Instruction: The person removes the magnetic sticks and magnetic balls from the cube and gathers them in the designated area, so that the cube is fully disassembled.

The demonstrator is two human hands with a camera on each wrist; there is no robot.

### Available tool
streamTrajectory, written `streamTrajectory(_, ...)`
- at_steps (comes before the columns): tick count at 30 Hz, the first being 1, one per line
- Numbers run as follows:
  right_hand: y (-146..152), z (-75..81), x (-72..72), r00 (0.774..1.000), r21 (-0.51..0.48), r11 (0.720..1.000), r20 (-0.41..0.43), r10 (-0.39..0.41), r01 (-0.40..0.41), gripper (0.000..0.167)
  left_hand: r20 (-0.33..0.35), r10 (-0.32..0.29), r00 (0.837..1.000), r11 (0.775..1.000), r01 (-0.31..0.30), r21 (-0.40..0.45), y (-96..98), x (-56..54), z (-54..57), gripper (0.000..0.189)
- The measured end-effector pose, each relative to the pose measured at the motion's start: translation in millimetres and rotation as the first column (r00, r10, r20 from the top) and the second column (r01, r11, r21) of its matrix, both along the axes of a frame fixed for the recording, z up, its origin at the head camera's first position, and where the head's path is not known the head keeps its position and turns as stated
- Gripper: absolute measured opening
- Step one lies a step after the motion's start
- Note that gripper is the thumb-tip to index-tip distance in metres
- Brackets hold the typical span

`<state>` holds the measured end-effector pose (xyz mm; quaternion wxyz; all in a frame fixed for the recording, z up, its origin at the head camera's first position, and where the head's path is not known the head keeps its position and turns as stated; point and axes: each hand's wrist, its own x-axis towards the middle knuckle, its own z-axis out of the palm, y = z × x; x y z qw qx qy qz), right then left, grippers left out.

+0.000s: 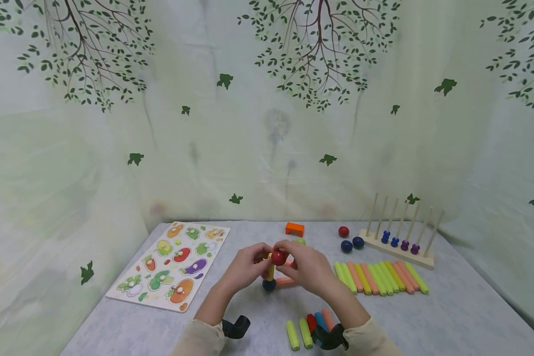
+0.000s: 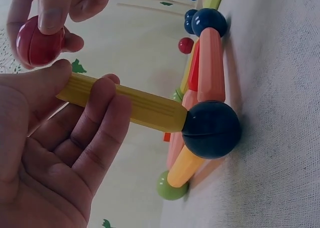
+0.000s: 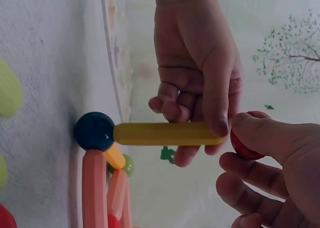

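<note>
My left hand (image 2: 65, 133) pinches a yellow rod (image 2: 150, 108) that stands upright on a dark blue ball (image 2: 212, 130). Between the thumb and fingers of my right hand (image 3: 280, 173) is a red ball (image 1: 279, 257), right at the rod's top end. From the blue ball, a pink rod (image 2: 211, 68) leads to a second dark blue ball (image 2: 209, 23). An orange-yellow rod (image 2: 185, 165) runs from it to a green ball (image 2: 171, 186). More pink rods and a red one lie in this frame on the table, partly hidden behind my hands in the head view.
A vegetable puzzle board (image 1: 160, 291) lies on the left. Several green, pink and yellow rods (image 1: 378, 278) form a row on the right, below a peg stand (image 1: 400, 247). Loose balls (image 1: 358, 242) and an orange block (image 1: 294, 229) are at the back; more rods (image 1: 305, 332) lie in front.
</note>
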<state>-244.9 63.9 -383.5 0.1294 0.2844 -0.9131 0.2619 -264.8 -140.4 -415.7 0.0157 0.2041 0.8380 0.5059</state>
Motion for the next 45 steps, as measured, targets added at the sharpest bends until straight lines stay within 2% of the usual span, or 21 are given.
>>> streamTrajectory(4,7.2,2.1,-2.1,0.999,-0.041,0.999,-0.003,-0.036,0.036,0.04,0.019,0.001,1.0,1.0,-0.001,0.003,-0.9,0.0,0.2,0.016)
streamTrajectory(10,25.4,2.1,-15.1,0.991,-0.105,0.987,0.06,-0.116,0.122,0.042,0.032,0.012,0.999,1.0,-0.012,-0.014,-1.1,0.1,2.2,0.022)
streamTrajectory(16,54.7,-5.3,-36.7,0.961,-0.131,0.959,0.147,-0.233,0.253,0.041,0.045,0.032,0.998,0.999,-0.03,-0.025,-0.7,-0.6,1.9,0.032)
streamTrajectory(21,86.9,-22.2,-54.3,0.92,-0.171,0.918,0.231,-0.316,0.358,0.042,0.039,0.042,0.998,0.998,-0.04,-0.04,-0.2,-0.5,1.6,0.03)
streamTrajectory(26,113.9,-33.2,-61.5,0.873,-0.189,0.881,0.333,-0.357,0.433,0.045,0.046,0.036,0.998,0.999,-0.035,-0.035,0.0,-0.9,1.8,0.032)
streamTrajectory(29,125.7,-36.3,-63.6,0.831,-0.153,0.861,0.387,-0.4,0.486,0.049,0.049,0.032,0.998,0.999,-0.03,-0.032,-0.2,-1.5,1.4,0.035)
streamTrajectory(33,138.8,-42.5,-65.8,0.784,-0.08,0.833,0.398,-0.477,0.547,0.049,0.046,0.034,0.998,0.999,-0.032,-0.037,-0.6,-1.7,1.2,0.034)
streamTrajectory(40,156.4,-50.6,-67.1,0.725,0.044,0.801,0.399,-0.562,0.597,0.054,0.035,0.038,0.999,0.998,-0.036,-0.056,-0.3,-0.9,2.0,0.029)
streamTrajectory(45,161.9,-57.7,-70.0,0.683,0.104,0.785,0.432,-0.588,0.61,0.057,0.04,0.039,0.998,0.997,-0.036,-0.063,0.6,-0.5,1.7,0.028)
